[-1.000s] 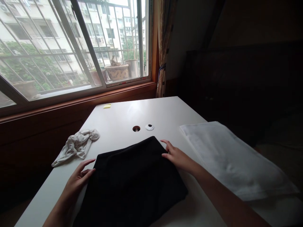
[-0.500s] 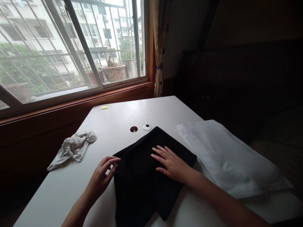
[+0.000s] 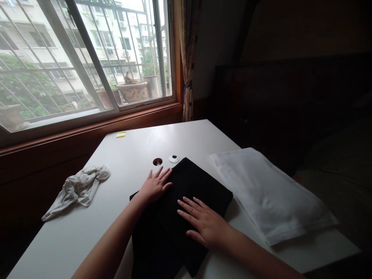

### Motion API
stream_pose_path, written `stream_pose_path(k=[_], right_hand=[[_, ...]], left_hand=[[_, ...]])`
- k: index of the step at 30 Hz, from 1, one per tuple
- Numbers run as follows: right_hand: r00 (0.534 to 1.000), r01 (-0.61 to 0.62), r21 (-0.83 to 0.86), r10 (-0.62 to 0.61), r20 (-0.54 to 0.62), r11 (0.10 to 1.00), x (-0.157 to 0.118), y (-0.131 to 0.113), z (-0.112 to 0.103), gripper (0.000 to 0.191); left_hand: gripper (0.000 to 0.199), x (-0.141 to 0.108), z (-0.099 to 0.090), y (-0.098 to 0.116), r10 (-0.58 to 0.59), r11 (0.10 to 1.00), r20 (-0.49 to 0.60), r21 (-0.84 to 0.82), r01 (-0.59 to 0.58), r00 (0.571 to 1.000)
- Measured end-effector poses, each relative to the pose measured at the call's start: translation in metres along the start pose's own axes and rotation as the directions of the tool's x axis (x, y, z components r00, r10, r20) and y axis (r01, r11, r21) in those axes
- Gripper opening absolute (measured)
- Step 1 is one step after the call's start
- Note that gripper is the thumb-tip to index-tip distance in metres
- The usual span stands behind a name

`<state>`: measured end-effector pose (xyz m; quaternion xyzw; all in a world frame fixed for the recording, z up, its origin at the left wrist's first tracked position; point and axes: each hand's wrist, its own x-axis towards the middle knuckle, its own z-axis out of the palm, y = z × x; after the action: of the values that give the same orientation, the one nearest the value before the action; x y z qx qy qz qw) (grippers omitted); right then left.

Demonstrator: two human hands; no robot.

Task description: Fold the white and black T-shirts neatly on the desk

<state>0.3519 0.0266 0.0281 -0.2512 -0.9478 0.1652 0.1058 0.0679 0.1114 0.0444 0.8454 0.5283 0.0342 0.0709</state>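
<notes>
A piece of black cloth (image 3: 190, 178), perhaps a folded garment, lies on the white table in front of me. My left hand (image 3: 155, 186) rests at its upper left edge, fingers spread and pointing away from me. Flat on the middle of the cloth is my right hand (image 3: 202, 219), its fingers stretched out. Neither hand grips anything. Two flaps of the cloth run toward me, and its near end is partly behind my left forearm and cut off by the frame.
The white table (image 3: 139, 143) has a round cable hole (image 3: 157, 162) with its cap (image 3: 174, 159) beside it. A crumpled whitish cloth (image 3: 80, 188) lies left, a flat white fabric piece (image 3: 267, 190) right. A yellow sticky note (image 3: 121, 134) is near the window (image 3: 95, 69).
My left hand has moved up and right along the cloth's edge and spread flat. My right hand has slid down toward me on the cloth. The view has shifted slightly to the right.
</notes>
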Motion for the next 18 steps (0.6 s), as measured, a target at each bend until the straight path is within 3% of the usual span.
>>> stream_pose_path(k=[5, 10, 14, 16, 18], right_hand=[[0.999, 0.024, 0.009, -0.024, -0.027, 1.000, -0.016, -0.001, 0.000, 0.066], [0.989, 0.083, 0.054, -0.076, -0.124, 0.995, -0.020, -0.007, -0.004, 0.051], [0.962, 0.184, 0.138, -0.150, -0.226, 0.973, -0.023, -0.017, -0.002, 0.032], [0.955, 0.219, 0.157, -0.178, -0.239, 0.963, -0.024, -0.021, 0.001, 0.027], [0.948, 0.254, 0.159, -0.213, -0.237, 0.954, -0.024, -0.023, 0.003, 0.029]], left_hand=[[0.055, -0.034, 0.000, -0.060, -0.182, 0.981, -0.003, -0.065, 0.182, 0.983], [0.053, -0.090, 0.007, -0.101, -0.294, 0.940, -0.233, -0.248, 0.235, 0.927], [0.045, -0.128, -0.001, -0.096, -0.375, 0.905, -0.415, -0.360, 0.229, 0.829], [0.040, -0.137, -0.010, -0.083, -0.365, 0.905, -0.410, -0.366, 0.216, 0.836], [0.037, -0.137, -0.017, -0.069, -0.334, 0.909, -0.354, -0.365, 0.200, 0.873]])
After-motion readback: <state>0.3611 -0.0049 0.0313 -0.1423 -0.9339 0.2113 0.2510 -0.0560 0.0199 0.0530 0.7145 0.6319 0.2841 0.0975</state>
